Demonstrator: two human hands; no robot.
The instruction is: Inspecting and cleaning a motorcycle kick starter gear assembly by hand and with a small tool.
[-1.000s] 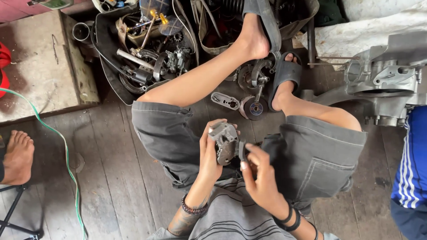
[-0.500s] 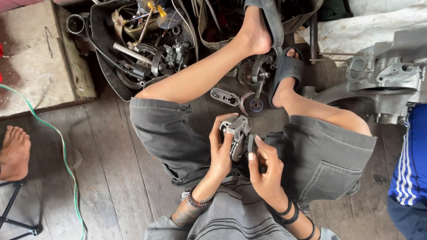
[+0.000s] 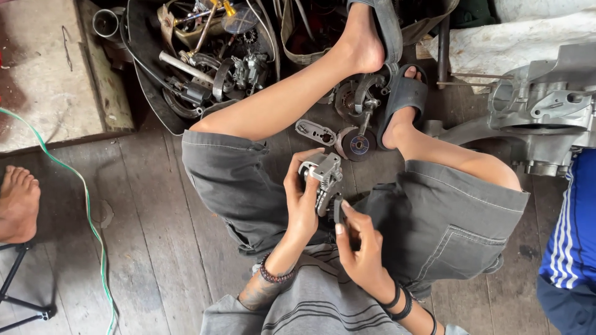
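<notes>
I sit on a wooden floor with my knees apart, in grey shorts. My left hand (image 3: 302, 200) grips a small grey metal engine part (image 3: 324, 178) held upright between my knees. My right hand (image 3: 359, 241) pinches the lower end of the same part with fingers and thumb, around a small dark piece (image 3: 339, 211). On the floor just beyond the part lie a flat metal cover (image 3: 315, 132) and a round disc piece (image 3: 359, 145) near my feet. My feet rest in dark sandals (image 3: 402, 93).
A heap of greasy engine parts and tools (image 3: 211, 62) fills a dark tub at the back. A large aluminium engine casing (image 3: 546, 105) stands at right. Another person's bare foot (image 3: 17, 201) is at left, a blue striped sleeve (image 3: 571, 248) at right. A green cable (image 3: 87, 211) crosses the floor.
The view has drifted slightly. My hands stay together on the metal part, the right hand shifting a little lower on it.
</notes>
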